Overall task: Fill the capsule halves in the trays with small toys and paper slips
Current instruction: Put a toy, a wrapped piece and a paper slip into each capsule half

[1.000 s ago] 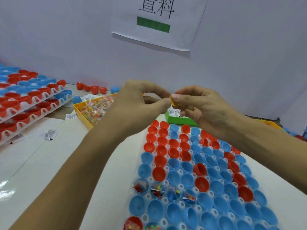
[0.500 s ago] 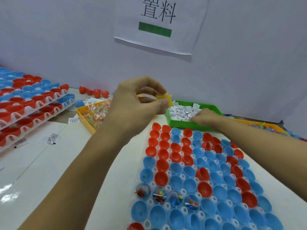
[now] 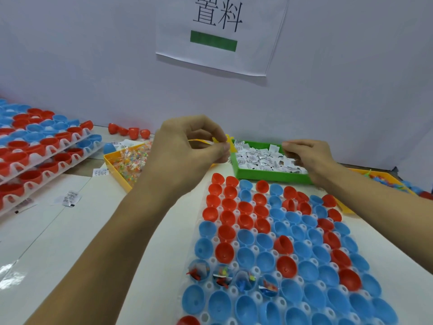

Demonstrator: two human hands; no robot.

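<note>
Yellow toy (image 3: pixel 230 144) between left-hand fingers (image 3: pixel 220 148)

right fingers (image 3: pixel 295 150) hide any slip

Capsule halves (image 3: pixel 264 240): red and blue. Slip bin (image 3: pixel 269 175): green. Paper slips (image 3: pixel 260 159): white, black print. Sweets bin (image 3: pixel 114 168): yellow. Worktop (image 3: pixel 70 231): white.

White paper sheet (image 3: pixel 220 36) taped on wall: two large black characters "置料", top edge cut off by frame. Below them solid green bar (image 3: pixel 213 44), no text on it. Small paper slips (image 3: pixel 262 159) in green bin (image 3: pixel 269 175) and loose slip (image 3: pixel 70 198) on table (image 3: pixel 58 231): dark print, barcode-like, too small to read.
</note>
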